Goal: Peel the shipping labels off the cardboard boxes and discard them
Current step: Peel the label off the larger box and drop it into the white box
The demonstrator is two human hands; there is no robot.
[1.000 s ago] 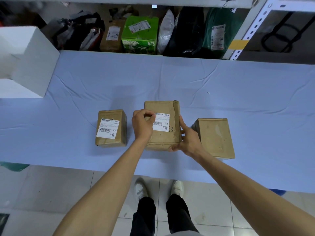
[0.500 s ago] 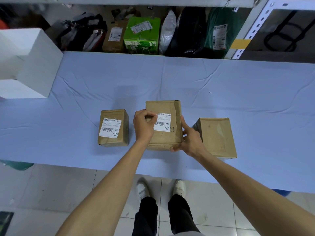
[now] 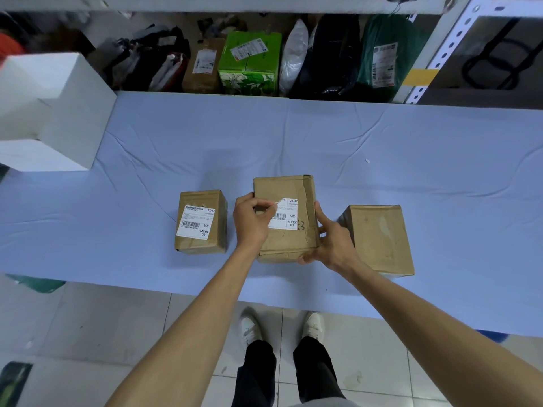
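Three cardboard boxes sit in a row near the table's near edge, on blue cloth. My left hand pinches the top-left corner of the middle label. That corner is lifted off the middle box; the rest of it is stuck flat. My right hand grips that box at its near right corner, thumb up along the right side. The left box is just beside my left hand, its left label fully on. The right box is just past my right hand, top plain cardboard with a pale patch. A white block sits at the left edge. A green carton is on shelving past the far edge.
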